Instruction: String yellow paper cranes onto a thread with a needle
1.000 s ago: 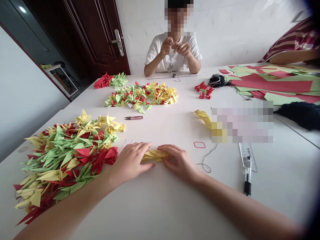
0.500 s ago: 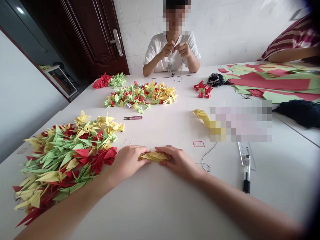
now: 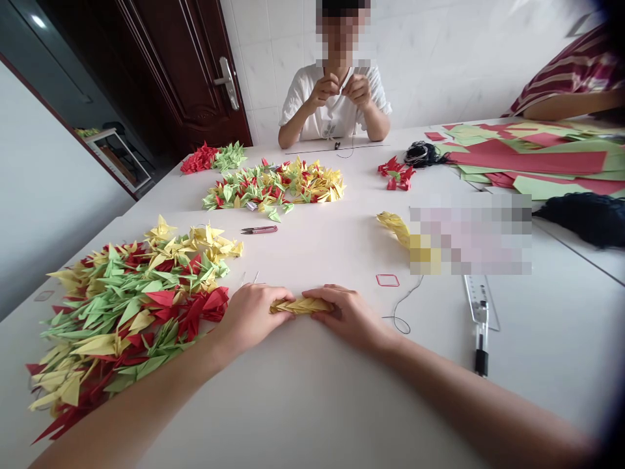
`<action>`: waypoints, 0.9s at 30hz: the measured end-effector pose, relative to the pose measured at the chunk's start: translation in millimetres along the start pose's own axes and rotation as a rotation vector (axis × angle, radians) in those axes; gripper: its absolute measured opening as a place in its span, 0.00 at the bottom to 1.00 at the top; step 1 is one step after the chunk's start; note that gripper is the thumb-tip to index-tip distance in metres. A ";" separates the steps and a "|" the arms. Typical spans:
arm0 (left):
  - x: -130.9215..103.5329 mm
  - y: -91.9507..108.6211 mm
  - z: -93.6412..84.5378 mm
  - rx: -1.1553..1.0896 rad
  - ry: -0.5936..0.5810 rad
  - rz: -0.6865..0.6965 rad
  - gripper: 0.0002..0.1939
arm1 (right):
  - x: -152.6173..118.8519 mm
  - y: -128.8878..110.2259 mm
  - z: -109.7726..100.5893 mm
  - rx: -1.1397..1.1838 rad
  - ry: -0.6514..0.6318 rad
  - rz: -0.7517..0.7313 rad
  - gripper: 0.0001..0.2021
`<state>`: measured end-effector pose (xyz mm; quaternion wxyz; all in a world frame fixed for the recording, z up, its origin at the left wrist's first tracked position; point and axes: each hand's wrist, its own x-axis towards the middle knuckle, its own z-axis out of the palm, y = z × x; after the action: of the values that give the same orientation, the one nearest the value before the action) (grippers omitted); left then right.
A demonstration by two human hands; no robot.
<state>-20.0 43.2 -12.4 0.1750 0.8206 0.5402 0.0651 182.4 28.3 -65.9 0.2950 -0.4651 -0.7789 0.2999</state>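
Between my two hands, low over the white table point(image 3: 312, 397), lies a short row of folded yellow paper point(image 3: 303, 306), packed tight like stacked paper cranes. Its left end is in the closed fingers of my left hand point(image 3: 254, 311). My right hand point(image 3: 347, 314) grips the other end, thumb below and fingers above. The tips inside each grip are partly hidden. Left of my left hand spreads a big heap of red, green and yellow folded paper cranes point(image 3: 122, 293). A similar yellow paper strand point(image 3: 394, 227) rests farther off to the right, with a dark thread point(image 3: 403, 306) trailing below it.
Small thread snips point(image 3: 260, 230) lie ahead of my hands. A second crane pile point(image 3: 278, 182) is beyond them. To the right are a pen point(image 3: 481, 339), a clear ruler point(image 3: 471, 296), black thread point(image 3: 583, 220) and paper sheets point(image 3: 527, 159). A person point(image 3: 336, 98) sits opposite, fingers raised.
The yellow paper row has turned slightly between my fingers, its folds showing a different face. My hands stay in nearly the same place. The person opposite has shifted their fingers a little.
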 end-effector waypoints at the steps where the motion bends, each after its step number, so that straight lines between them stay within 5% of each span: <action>1: -0.1 0.7 0.1 -0.003 0.003 0.002 0.10 | -0.3 -0.1 0.3 -0.003 0.008 -0.014 0.18; 5: -0.3 0.0 0.0 -0.043 0.028 0.018 0.14 | -1.5 0.6 2.2 -0.028 0.033 -0.098 0.25; 10: -0.5 -8.8 -4.6 0.029 0.005 0.074 0.31 | -1.7 0.3 1.8 -0.042 0.066 -0.090 0.26; 18: 0.9 -10.7 -8.5 0.071 -0.064 0.075 0.13 | 0.8 1.1 0.0 -0.009 0.044 -0.043 0.15; 27: 1.3 -8.9 -3.9 0.108 -0.010 0.021 0.13 | 0.5 1.0 3.1 -0.059 0.056 -0.040 0.13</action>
<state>-28.2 48.4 -12.1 0.1325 0.8347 0.5335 0.0335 180.5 28.6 -68.6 0.3088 -0.4660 -0.7880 0.2580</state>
